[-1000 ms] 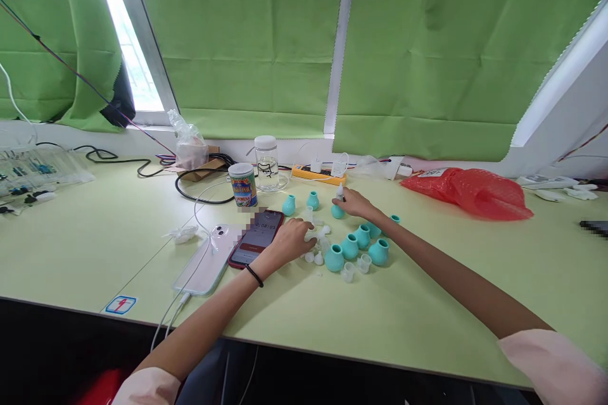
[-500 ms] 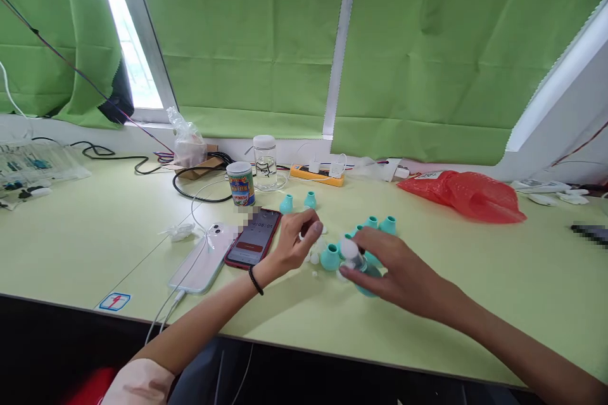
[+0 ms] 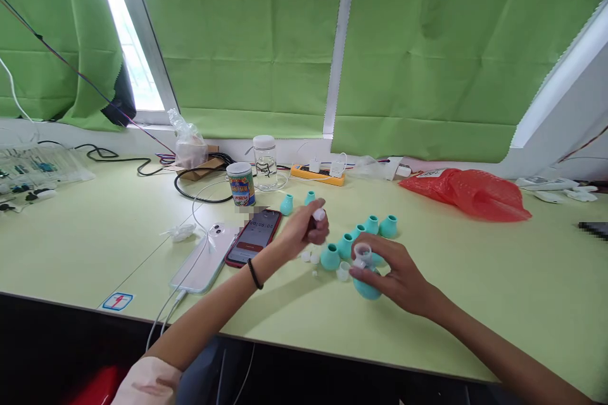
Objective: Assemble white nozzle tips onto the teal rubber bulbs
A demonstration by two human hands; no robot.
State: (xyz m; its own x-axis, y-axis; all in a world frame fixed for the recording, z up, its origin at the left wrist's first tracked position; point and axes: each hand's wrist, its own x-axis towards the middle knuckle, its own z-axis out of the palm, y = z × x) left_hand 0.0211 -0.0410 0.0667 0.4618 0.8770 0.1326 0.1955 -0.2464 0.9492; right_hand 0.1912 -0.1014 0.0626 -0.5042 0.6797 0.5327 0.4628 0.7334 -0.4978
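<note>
My left hand (image 3: 306,228) is raised over the table, its fingers closed on a small white cap (image 3: 319,214). My right hand (image 3: 392,272) grips a clear plastic piece (image 3: 363,254) between thumb and fingers, just above a teal bulb-shaped bottle (image 3: 367,288). Several more teal bottles stand in a slanting row behind, the front one (image 3: 329,257) nearest the small white parts. A clear ring-like piece (image 3: 343,271) lies left of my right thumb. Small white caps (image 3: 306,256) lie below my left hand. Two teal bottles stand apart farther back, one of them (image 3: 286,205) beside the phone.
A red-edged phone (image 3: 253,238) and a white phone (image 3: 204,259) with a cable lie at left. Behind stand a printed can (image 3: 241,184), a lidded jar (image 3: 265,164) and a yellow power strip (image 3: 317,175). A red plastic bag (image 3: 468,194) lies at back right.
My left hand has lifted slightly and turned, and a white cap now shows in its fingers. The white top seen at my right hand is gone, showing the clear piece's open rim.
</note>
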